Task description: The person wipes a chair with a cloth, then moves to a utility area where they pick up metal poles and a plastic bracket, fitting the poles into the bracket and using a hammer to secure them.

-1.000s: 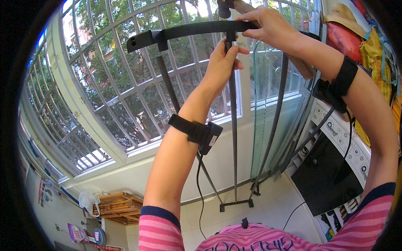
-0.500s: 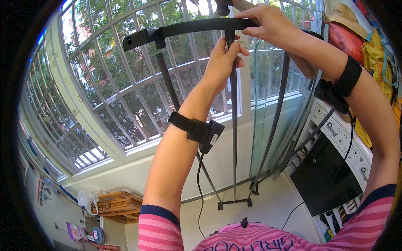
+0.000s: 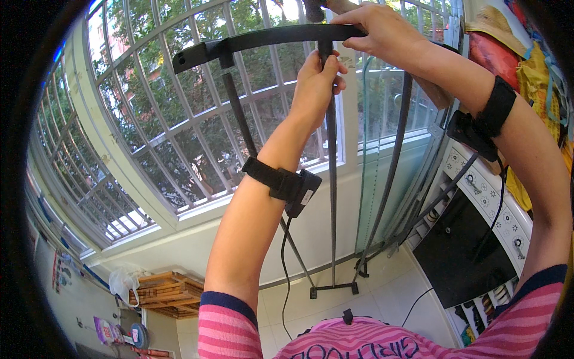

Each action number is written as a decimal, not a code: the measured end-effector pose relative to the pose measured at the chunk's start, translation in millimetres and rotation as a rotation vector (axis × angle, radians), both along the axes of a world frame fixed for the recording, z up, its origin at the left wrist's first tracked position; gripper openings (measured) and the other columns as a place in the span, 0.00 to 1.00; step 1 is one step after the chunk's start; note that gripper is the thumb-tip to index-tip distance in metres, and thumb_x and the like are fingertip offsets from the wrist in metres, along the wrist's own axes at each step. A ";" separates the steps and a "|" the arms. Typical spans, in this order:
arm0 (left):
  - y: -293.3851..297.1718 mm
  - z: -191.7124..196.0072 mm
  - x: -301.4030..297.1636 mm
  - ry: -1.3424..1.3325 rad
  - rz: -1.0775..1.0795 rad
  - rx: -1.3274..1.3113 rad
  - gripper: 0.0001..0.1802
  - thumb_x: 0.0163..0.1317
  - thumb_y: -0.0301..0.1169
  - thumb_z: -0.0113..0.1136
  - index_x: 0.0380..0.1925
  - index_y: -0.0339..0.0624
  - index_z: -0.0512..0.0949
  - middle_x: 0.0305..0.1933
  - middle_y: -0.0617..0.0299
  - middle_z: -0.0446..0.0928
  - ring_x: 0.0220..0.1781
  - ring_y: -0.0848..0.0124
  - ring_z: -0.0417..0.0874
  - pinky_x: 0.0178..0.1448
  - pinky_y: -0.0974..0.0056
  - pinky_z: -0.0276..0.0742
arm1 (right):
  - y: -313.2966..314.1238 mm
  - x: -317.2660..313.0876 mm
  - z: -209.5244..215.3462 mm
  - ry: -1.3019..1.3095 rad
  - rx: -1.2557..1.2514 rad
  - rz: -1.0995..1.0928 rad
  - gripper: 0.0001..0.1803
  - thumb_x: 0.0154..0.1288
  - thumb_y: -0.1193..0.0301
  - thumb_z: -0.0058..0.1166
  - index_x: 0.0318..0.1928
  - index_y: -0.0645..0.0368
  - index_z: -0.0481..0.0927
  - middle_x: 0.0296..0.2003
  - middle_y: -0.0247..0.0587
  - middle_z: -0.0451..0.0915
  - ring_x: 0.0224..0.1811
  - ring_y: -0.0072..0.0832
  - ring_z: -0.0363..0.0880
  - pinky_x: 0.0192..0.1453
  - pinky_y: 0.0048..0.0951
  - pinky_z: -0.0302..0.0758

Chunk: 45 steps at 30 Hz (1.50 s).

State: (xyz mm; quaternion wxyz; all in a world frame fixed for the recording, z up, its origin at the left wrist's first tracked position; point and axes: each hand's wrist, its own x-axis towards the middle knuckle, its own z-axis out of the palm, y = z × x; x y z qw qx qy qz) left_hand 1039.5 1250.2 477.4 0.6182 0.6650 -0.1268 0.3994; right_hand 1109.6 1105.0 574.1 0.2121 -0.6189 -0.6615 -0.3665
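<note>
Little has shifted since the earlier frame: both arms stay raised overhead. Left hand (image 3: 314,81), fingers curled tight round the upright rod (image 3: 332,197) just under the crossbar (image 3: 263,40). Right hand (image 3: 382,33) clasps the crossbar's top, before the window (image 3: 149,137).

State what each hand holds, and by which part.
The left hand grips the black rack's middle upright, just under the top bar. The right hand grips the top bar itself.
</note>
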 end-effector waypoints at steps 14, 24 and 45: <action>-1.0 -5.7 -7.7 -0.102 -0.077 -0.057 0.15 0.69 0.32 0.41 0.52 0.40 0.66 0.44 0.60 0.72 0.30 0.78 0.69 0.33 0.74 0.65 | 11.2 -5.7 -1.6 0.093 0.008 -0.017 0.18 0.51 0.78 0.59 0.46 0.59 0.79 0.29 0.46 0.79 0.30 0.30 0.78 0.38 0.25 0.74; -1.5 -5.8 -13.0 -0.075 -0.015 -0.052 0.15 0.69 0.34 0.40 0.52 0.41 0.67 0.43 0.62 0.73 0.31 0.78 0.71 0.35 0.73 0.67 | 7.6 -4.3 7.0 0.207 -0.024 0.090 0.21 0.59 0.77 0.52 0.54 0.50 0.76 0.30 0.36 0.79 0.22 0.19 0.72 0.27 0.18 0.72; 9.6 -15.2 -8.9 -0.136 -0.211 -0.079 0.20 0.68 0.31 0.45 0.57 0.37 0.59 0.47 0.56 0.71 0.35 0.76 0.75 0.41 0.72 0.73 | -50.7 -34.7 57.1 0.555 -0.215 -0.047 0.36 0.59 0.73 0.51 0.67 0.56 0.53 0.19 0.33 0.72 0.15 0.18 0.68 0.18 0.21 0.68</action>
